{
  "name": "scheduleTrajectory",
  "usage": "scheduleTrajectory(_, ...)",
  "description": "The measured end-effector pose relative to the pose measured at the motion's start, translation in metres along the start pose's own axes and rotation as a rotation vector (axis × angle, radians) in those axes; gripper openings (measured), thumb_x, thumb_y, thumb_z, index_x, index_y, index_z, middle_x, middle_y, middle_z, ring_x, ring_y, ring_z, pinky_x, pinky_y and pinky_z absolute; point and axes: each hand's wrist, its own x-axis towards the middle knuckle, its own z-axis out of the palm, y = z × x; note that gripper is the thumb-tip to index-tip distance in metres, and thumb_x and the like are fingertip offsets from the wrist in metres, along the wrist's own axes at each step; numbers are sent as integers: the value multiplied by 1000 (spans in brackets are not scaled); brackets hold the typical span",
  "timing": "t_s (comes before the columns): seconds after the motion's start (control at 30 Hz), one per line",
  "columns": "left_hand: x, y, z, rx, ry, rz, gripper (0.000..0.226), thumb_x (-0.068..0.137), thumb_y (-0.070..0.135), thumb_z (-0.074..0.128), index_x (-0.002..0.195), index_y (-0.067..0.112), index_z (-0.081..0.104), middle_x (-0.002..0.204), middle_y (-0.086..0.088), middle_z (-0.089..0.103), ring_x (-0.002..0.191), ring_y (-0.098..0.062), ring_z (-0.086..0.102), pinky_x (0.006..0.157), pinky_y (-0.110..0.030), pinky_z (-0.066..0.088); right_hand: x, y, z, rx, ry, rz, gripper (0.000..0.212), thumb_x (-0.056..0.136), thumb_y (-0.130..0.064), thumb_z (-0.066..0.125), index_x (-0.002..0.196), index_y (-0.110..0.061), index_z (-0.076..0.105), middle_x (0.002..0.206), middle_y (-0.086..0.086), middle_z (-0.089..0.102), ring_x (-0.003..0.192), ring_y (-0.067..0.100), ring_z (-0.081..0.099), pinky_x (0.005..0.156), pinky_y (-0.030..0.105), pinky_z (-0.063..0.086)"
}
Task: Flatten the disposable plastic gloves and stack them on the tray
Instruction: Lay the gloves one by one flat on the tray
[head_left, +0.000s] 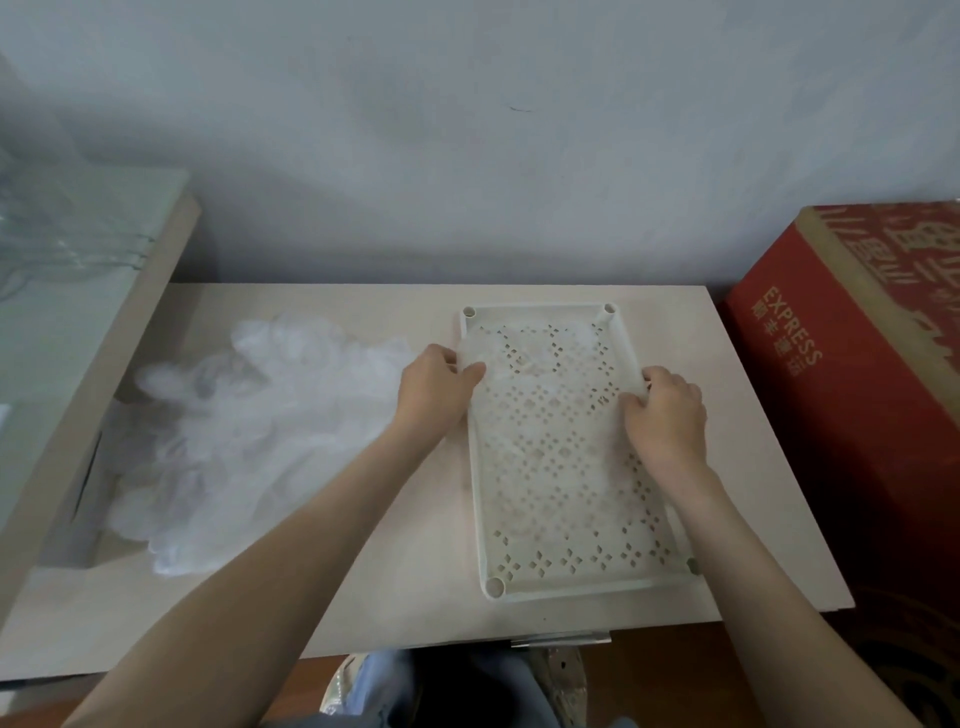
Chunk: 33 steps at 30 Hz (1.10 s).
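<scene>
1. My left hand (434, 387) pinches the left edge of a thin translucent plastic glove (545, 374): thumb on top, fingers curled, just at the left rim of the tray.
2. My right hand (667, 415) holds the right edge of the same glove w/ curled fingers, at the tray's right rim. Both hands are narrow and each one grips the film.
3. The glove lies spread over the far half of the white rectangular plastic tray (571, 588), between my 2 hands. The tray's floor pattern of small cut-out holes shows through it.
4. I can't tell if more gloves lie under this one; the film is too clear.
5. The tray sits flat on the pale beige tabletop (415, 571), long side running away from me, right of centre.
6. A pile of crumpled translucent plastic gloves (249, 415) lies on the tabletop to the left, near my left hand but apart from the tray.
7. A red cardboard box (857, 389) w/ the word "EXPRESS" stands beside the tabletop's right edge.
8. A grey-white wall (467, 156) is behind the tabletop.
</scene>
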Motion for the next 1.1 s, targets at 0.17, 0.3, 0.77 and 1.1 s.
scheduleTrajectory(0.17,5,-3,-4,25,59,13,12,85,10,52,84,9,64,87,-8,68,87,-27,64,80,-39,53,-1,6,1,135,105,28,18,93,-12,52,107,-2,60,100,11,59,102,27,48,85,36,42)
scheduleTrajectory(0.3,7,-4,-5,6,59,15,11,83,9,53,81,8,64,81,-9,69,82,-29,66,80,-42,55,0,0,-1,126,181,-41,24,91,-13,58,113,-2,59,107,15,58,106,31,46,90,37,38)
scheduleTrajectory(0.77,20,-1,-8,154,-2,82,11,85,16,55,76,9,56,78,-12,69,79,-29,66,77,-42,55,45,-87,19,297,-342,-20,66,83,-44,66,137,-17,37,113,6,58,113,27,52,103,44,38)
scheduleTrajectory(1.1,-5,-3,32,893,317,804,48,82,29,47,122,3,56,127,-15,58,118,-32,54,107,-49,27,43,-79,33,676,-279,-5,41,86,-9,63,125,-13,51,80,-7,57,84,14,56,86,30,45)
